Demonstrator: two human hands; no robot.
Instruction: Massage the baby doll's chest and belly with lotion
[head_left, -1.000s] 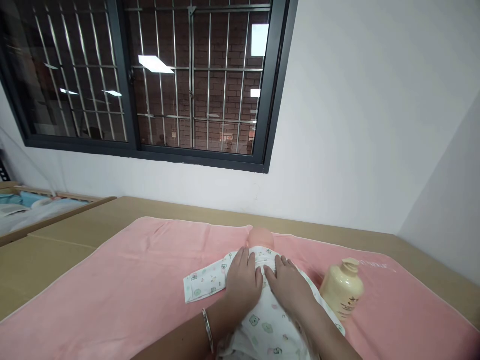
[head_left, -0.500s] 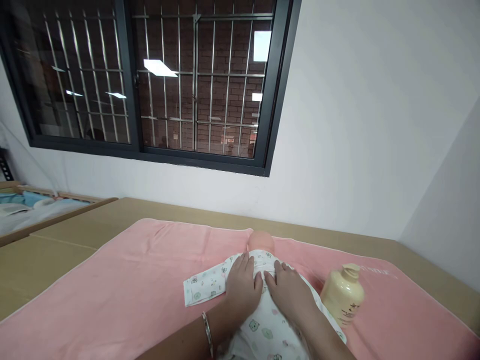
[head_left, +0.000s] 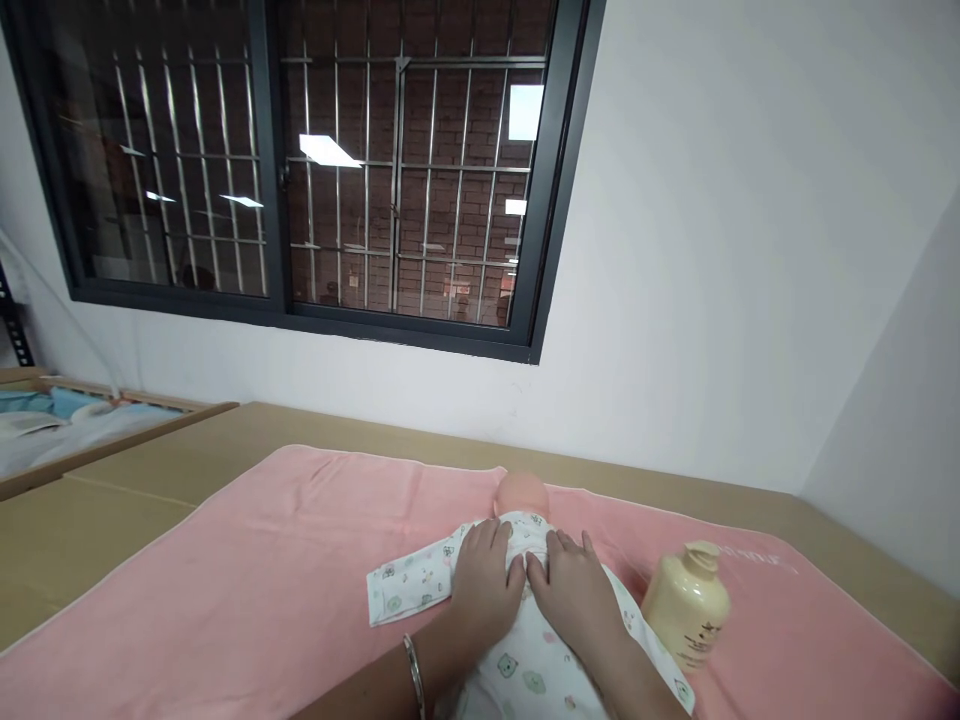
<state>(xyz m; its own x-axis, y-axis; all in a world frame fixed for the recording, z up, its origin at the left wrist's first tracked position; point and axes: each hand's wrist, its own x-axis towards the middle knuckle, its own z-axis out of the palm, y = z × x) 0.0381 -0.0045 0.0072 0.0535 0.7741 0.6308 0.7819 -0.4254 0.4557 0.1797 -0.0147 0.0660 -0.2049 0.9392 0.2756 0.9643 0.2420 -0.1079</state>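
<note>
A baby doll [head_left: 523, 494] lies on a pink towel [head_left: 247, 570], its bare head pointing away from me. It wears a white printed garment [head_left: 536, 665], one sleeve stretched out to the left. My left hand [head_left: 484, 580] lies flat on the upper left of the garment, fingers extended; a silver bangle [head_left: 414, 675] circles that wrist. My right hand [head_left: 576, 595] rests flat on the upper right, fingers slightly spread. The two thumbs nearly meet over the middle. Just right of the doll stands a pale yellow pump bottle [head_left: 688, 605].
The towel covers much of a tan tabletop [head_left: 300, 422] against a white wall [head_left: 697, 250]. A dark-framed window [head_left: 536, 345] with metal bars is above. At the far left, a wooden-edged bin [head_left: 187, 405] holds blue and white cloth.
Both hands stay on the doll's garment; my right fingers have spread a little and the thumbs sit closer together. The whole view has shifted slightly downward in the picture.
</note>
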